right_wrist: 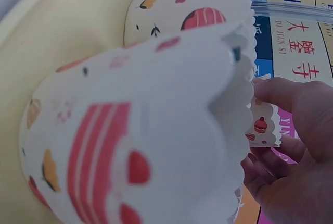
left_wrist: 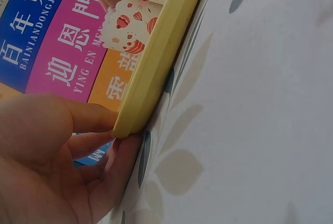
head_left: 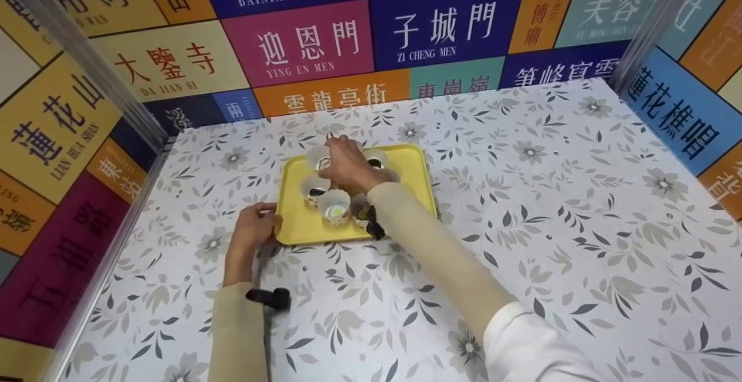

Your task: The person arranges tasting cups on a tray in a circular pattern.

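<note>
In the head view a yellow tray (head_left: 298,228) lies on the table and bears several paper baking cups. My left hand (head_left: 255,225) is at its front left corner; in the left wrist view this hand (left_wrist: 67,151) pinches the tray's rim (left_wrist: 143,96) between thumb and fingers. At the back left of the tray, my right hand (head_left: 351,164) grips a paper cup (head_left: 316,156) by its side, its patterned wall (right_wrist: 263,125) showing between thumb and fingers in the right wrist view. A front cup (head_left: 335,208) has something pale green and white inside. The left cup (head_left: 307,189) contains something dark.
A back right cup (head_left: 377,156) also has dark contents. The front right cup (head_left: 358,208) is partly covered by the black wrist camera (head_left: 374,225). Panels with large lettering (head_left: 301,40) stand behind the table (head_left: 550,243) and along its sides.
</note>
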### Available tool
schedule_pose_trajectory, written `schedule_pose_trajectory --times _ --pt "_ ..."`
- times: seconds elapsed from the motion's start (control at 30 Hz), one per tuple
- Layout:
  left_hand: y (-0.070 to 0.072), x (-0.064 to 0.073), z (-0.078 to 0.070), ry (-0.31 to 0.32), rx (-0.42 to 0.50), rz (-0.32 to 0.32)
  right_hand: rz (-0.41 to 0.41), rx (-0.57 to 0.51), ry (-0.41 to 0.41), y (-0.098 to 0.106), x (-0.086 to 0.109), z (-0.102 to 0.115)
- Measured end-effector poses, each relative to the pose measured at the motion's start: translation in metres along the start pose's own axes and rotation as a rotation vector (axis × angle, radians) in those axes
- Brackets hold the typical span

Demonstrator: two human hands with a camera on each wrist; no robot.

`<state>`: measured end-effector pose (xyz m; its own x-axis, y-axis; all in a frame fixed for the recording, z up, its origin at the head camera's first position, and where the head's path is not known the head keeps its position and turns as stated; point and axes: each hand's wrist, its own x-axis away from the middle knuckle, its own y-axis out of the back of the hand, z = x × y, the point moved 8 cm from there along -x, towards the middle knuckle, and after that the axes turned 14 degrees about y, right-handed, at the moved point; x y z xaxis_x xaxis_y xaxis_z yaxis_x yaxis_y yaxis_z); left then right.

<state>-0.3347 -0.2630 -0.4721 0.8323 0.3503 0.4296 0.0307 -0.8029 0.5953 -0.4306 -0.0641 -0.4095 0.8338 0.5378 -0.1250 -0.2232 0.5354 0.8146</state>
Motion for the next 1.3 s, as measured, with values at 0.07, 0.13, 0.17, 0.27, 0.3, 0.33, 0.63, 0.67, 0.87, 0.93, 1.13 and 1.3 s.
schedule_pose_trajectory --times 0.07,0.13,0.17,0.27,0.3,0.33,0.63,0.67,0.87,0.93,1.13,1.3 --pt "0.000 0.000 0.000 -0.012 0.010 -0.001 -0.001 0.033 0.000 0.001 0.000 0.000" --pt "0.000 0.000 0.000 -0.025 0.015 -0.002 0.006 0.062 -0.004 0.001 -0.001 0.000" --pt "0.000 0.000 0.000 -0.030 0.017 -0.001 0.010 0.075 -0.008 0.002 -0.001 0.000" --pt "0.001 -0.002 0.001 -0.024 0.010 -0.003 0.024 0.096 -0.019 0.001 -0.001 -0.001" --pt "0.001 -0.001 0.001 -0.022 0.008 -0.001 0.027 0.099 -0.021 0.001 -0.001 0.000" --pt "0.001 -0.002 0.002 -0.015 0.007 0.002 0.029 0.103 -0.022 0.001 -0.001 0.000" --pt "0.001 -0.001 0.002 -0.002 -0.014 0.004 0.037 0.085 -0.011 0.005 -0.001 -0.001" --pt "0.000 -0.001 0.002 0.001 -0.014 0.007 0.032 0.069 -0.009 0.006 -0.001 -0.001" --pt "-0.001 -0.001 0.001 -0.005 -0.016 0.007 -0.013 -0.013 0.006 0.013 0.000 -0.003" --pt "-0.002 0.000 0.001 -0.005 -0.014 0.009 -0.030 -0.024 0.012 0.017 0.001 -0.004" --pt "-0.003 0.001 0.002 -0.003 0.006 0.028 -0.060 -0.062 0.020 0.027 0.010 -0.008" --pt "-0.001 -0.001 0.005 0.023 0.014 0.044 -0.145 -0.103 0.071 0.037 0.019 -0.013"
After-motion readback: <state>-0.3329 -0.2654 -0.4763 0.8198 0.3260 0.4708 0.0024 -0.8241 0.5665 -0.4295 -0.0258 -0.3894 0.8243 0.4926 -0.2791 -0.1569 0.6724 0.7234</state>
